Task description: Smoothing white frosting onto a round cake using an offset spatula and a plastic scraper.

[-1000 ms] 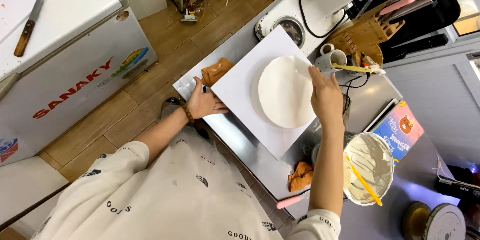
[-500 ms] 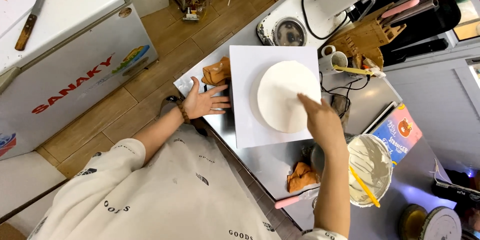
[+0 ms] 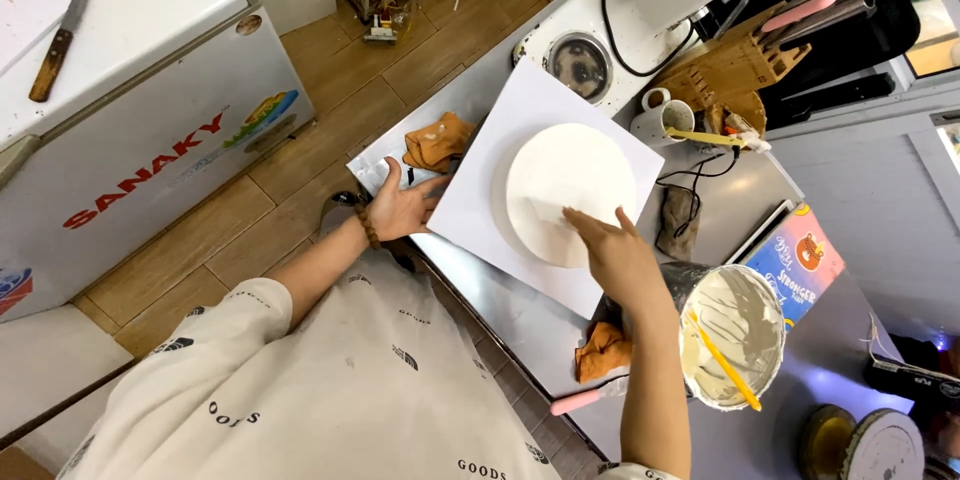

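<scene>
One white cake [image 3: 568, 190] is seen on one square white board [image 3: 480, 210]. Two orange cloths are counted: one [image 3: 438, 142] far left of the board, one [image 3: 603, 350] near. One bucket of cream [image 3: 735, 335] with one yellow spatula [image 3: 722, 358] is seen at right, one mug [image 3: 665, 120] farther off, and one knife [image 3: 68, 25] on the freezer at far left.

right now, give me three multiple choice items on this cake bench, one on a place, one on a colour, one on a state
1. Where does the left hand rest?
A. on the white square board's edge
B. in the bucket
C. on the freezer

2. What colour is the crumpled cloth beside the board?
A. blue
B. orange
C. black

3. How is the right hand?
A. clenched on a knife
B. flat and open on the round white cake
C. off the bench

Answers: 1 A, its fingers touch the board's edge; 2 B, it is plainly orange; 3 B, its fingers lie spread on the cake.
</scene>
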